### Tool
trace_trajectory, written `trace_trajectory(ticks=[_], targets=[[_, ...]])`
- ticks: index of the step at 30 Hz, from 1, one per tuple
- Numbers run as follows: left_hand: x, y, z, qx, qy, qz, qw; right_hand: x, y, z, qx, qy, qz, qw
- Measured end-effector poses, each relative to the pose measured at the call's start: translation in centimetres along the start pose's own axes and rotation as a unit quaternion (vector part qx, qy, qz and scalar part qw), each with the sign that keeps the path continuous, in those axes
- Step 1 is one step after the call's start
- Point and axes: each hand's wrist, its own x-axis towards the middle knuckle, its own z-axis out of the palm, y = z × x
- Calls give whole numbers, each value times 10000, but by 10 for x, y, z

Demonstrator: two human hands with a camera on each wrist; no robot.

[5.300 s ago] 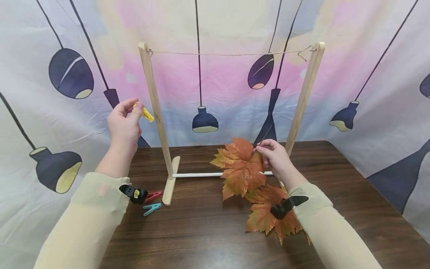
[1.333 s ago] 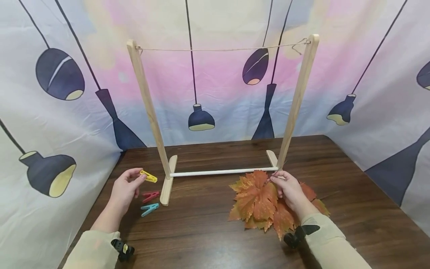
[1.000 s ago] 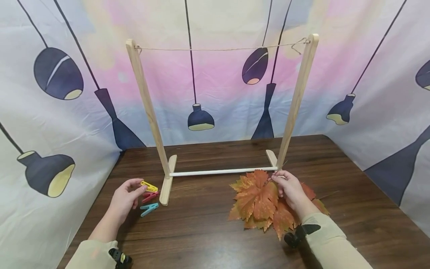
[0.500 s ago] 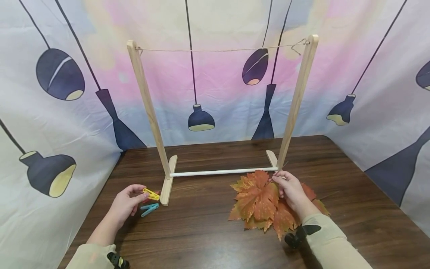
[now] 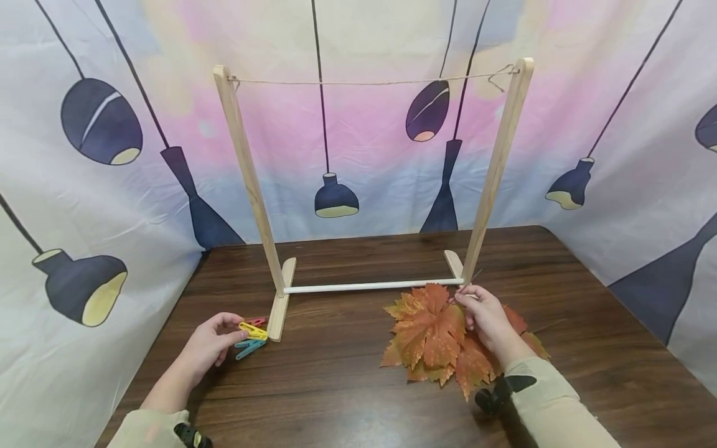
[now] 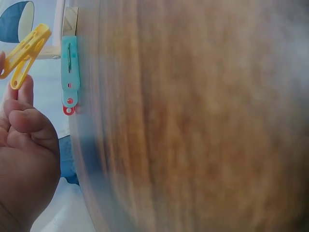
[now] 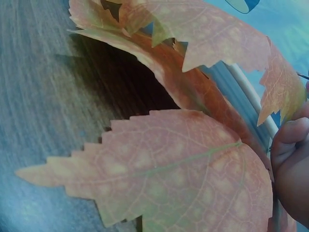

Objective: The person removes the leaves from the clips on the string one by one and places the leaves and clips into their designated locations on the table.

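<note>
Between thumb and fingers my left hand [image 5: 208,342] pinches a yellow clothespin [image 5: 254,330]. In the left wrist view the yellow clothespin [image 6: 29,53] is held up apart from the table. Just beyond it lie a red clothespin [image 5: 257,322] and a teal clothespin [image 5: 250,348], partly covered in the head view. At the right, my right hand [image 5: 483,318] pinches the thin stem of an orange maple leaf [image 5: 430,326]. More orange leaves [image 5: 476,367] lie under that leaf and beneath my hand; the right wrist view shows their toothed edges close up.
A wooden frame stands on the brown table [image 5: 336,386], with a left post [image 5: 249,180], a right post [image 5: 497,168] and a white rod [image 5: 370,287] low between them. A string [image 5: 364,83] spans the tops. A printed cloth [image 5: 370,174] hangs behind.
My left hand came down from beside the left post with the yellow clothespin, to the other clothespins. My right hand lowered its leaf onto the others, then stayed nearly still.
</note>
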Motion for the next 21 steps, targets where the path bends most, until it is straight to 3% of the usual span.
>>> trace_trajectory(ticks=[10, 21], targets=[[-6, -3, -3, 341, -218, 166, 9990, 0, -1, 1, -48, 0, 62, 10000], [-14, -1, -3, 792, -275, 66, 9965, -2, -3, 0, -82, -43, 20, 10000]])
